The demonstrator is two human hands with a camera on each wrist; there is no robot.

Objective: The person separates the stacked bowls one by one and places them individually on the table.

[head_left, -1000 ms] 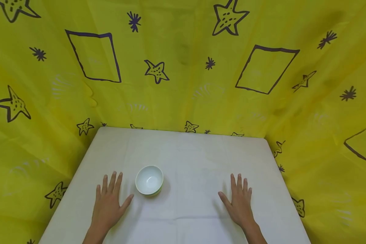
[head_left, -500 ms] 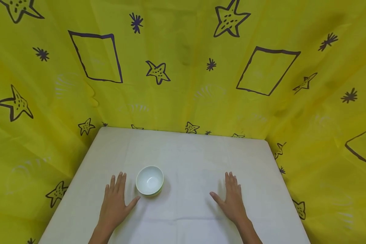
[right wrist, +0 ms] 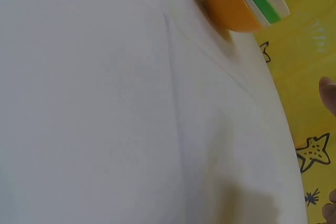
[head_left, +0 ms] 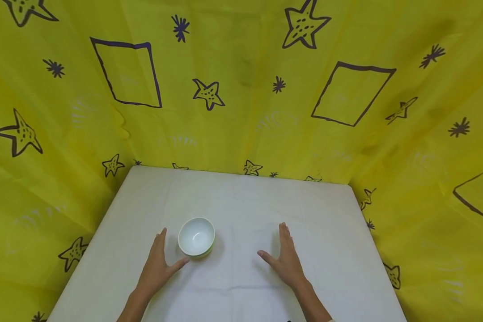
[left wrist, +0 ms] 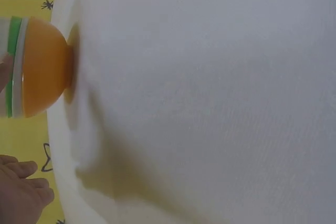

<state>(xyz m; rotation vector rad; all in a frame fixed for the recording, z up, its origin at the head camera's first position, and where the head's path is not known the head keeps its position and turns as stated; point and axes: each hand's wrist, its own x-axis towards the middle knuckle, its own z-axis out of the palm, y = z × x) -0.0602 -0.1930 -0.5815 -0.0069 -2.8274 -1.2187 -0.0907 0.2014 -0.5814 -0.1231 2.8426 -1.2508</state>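
Note:
A bowl point(head_left: 196, 237), white inside, stands upright on the white table, left of its middle. From the side, in the left wrist view, the bowl point(left wrist: 46, 67) is orange below with white and green bands above; whether these are nested bowls I cannot tell. My left hand point(head_left: 156, 269) is just left of it, fingers extended and thumb spread near its front side, not gripping it. Off to the right of the bowl, my right hand point(head_left: 286, 263) hovers over the table with straight fingers and the thumb pointing left. Neither hand holds anything.
The white tabletop point(head_left: 241, 201) has faint creases. Yellow cloth point(head_left: 241, 125) with dark drawn stars and frames surrounds it at the back and both sides.
Both hands have moved inward and turned so the palms face each other more. My right hand has come clearly left; my left hand is nearer the bowl. The bowl stays in place.

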